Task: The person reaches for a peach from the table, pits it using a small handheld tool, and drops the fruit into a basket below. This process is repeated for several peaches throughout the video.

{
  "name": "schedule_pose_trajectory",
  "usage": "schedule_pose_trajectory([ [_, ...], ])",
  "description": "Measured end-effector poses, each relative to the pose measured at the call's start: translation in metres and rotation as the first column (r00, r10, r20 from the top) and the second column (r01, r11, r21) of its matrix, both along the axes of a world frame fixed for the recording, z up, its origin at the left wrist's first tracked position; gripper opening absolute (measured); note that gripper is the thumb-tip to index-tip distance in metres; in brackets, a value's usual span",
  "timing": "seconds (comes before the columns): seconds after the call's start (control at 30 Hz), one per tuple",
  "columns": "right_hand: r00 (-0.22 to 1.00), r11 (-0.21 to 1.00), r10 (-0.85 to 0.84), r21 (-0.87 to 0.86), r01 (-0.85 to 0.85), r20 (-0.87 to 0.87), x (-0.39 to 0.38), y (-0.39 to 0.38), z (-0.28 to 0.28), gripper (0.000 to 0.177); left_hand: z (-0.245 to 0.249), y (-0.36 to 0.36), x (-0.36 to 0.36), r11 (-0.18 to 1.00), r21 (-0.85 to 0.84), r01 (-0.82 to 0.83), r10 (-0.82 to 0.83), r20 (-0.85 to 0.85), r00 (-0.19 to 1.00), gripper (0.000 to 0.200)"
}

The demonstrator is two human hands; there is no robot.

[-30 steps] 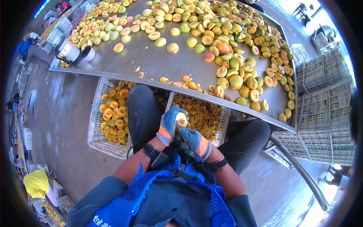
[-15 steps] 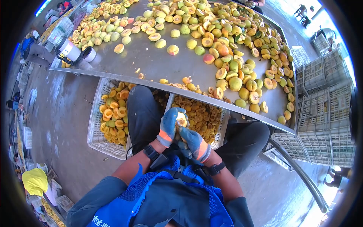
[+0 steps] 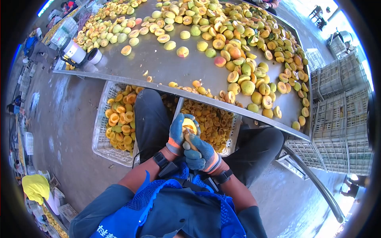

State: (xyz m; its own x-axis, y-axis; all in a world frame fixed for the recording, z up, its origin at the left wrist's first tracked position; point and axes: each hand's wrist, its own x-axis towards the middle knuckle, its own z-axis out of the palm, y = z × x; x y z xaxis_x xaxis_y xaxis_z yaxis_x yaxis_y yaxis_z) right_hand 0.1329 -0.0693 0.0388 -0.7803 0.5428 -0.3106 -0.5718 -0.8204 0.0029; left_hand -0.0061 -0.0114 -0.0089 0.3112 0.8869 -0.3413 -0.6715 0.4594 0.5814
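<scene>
My left hand [image 3: 177, 133], in a blue and orange work glove, is closed around a halved yellow peach [image 3: 189, 126] with its cut face turned up. My right hand [image 3: 201, 152], gloved the same way, is closed just below it on a small pitting tool [image 3: 187, 137]. Most of the tool is hidden by the fingers, and its tip is at the fruit's cut face. Both hands are above my lap, over the near edge of a crate [image 3: 235, 139] filled with small brownish-yellow fruit pieces.
A metal table [image 3: 158, 67] in front bears many whole and halved peaches [image 3: 248, 87]. Left of my knee, a white crate [image 3: 99, 137] holds peach halves. Stacked crates [image 3: 337, 119] stand right, near a metal bar [image 3: 317, 184]. A white cylindrical container [image 3: 73, 51] is at the table's left corner.
My right hand has turned, showing more of its curled fingers. More of the peach's cut face shows in my left hand, which stays nearly in place.
</scene>
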Motion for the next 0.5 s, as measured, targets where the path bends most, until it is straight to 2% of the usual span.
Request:
schedule_pose_trajectory([
  [0.1, 0.986, 0.997, -0.012, 0.075, -0.001, 0.169, 0.001, 0.000, 0.003, 0.040, -0.002, -0.001, -0.001, 0.999, -0.042, -0.003, 0.003, -0.005, 1.000, 0.042],
  [0.13, 0.913, 0.974, -0.031, 0.217, -0.064, 0.407, 0.002, 0.000, 0.008, 0.039, -0.009, 0.000, -0.003, 0.999, -0.052, -0.009, 0.008, -0.030, 1.000, 0.042],
  [0.2, 0.610, 0.865, -0.177, 0.418, -0.279, 0.772, 0.004, 0.000, 0.020, 0.035, -0.017, 0.007, -0.002, 0.993, -0.106, -0.046, 0.044, -0.024, 0.999, 0.043],
  [0.3, 0.439, 0.714, -0.620, 0.700, -0.028, 0.650, -0.005, -0.012, -0.013, 0.027, -0.007, 0.016, -0.021, 0.991, 0.078, -0.111, 0.123, -0.166, 0.979, 0.044],
  [0.37, 0.206, 0.604, -0.723, 0.749, -0.274, 0.659, 0.003, -0.003, -0.003, 0.028, 0.022, 0.021, -0.033, 0.992, 0.033, -0.122, 0.125, -0.076, 0.989, 0.046],
  [0.4, 0.078, 0.560, -0.771, 0.731, -0.389, 0.632, 0.008, 0.002, 0.002, 0.031, 0.028, 0.024, -0.041, 0.990, 0.035, -0.137, 0.138, -0.031, 0.990, 0.046],
  [0.43, -0.006, 0.617, -0.696, 0.594, -0.516, 0.718, 0.014, 0.008, 0.002, 0.036, 0.034, 0.025, -0.050, 0.987, 0.034, -0.156, 0.155, 0.013, 0.988, 0.047],
  [0.47, -0.171, 0.658, -0.533, 0.280, -0.699, 0.828, 0.020, 0.015, -0.046, 0.046, 0.042, 0.028, -0.060, 0.981, 0.037, -0.190, 0.187, 0.077, 0.979, 0.049],
  [0.5, -0.247, 0.657, -0.453, 0.133, -0.742, 0.856, 0.023, 0.019, -0.052, 0.051, 0.042, 0.032, -0.074, 0.961, 0.048, -0.273, 0.267, 0.106, 0.958, 0.050],
])
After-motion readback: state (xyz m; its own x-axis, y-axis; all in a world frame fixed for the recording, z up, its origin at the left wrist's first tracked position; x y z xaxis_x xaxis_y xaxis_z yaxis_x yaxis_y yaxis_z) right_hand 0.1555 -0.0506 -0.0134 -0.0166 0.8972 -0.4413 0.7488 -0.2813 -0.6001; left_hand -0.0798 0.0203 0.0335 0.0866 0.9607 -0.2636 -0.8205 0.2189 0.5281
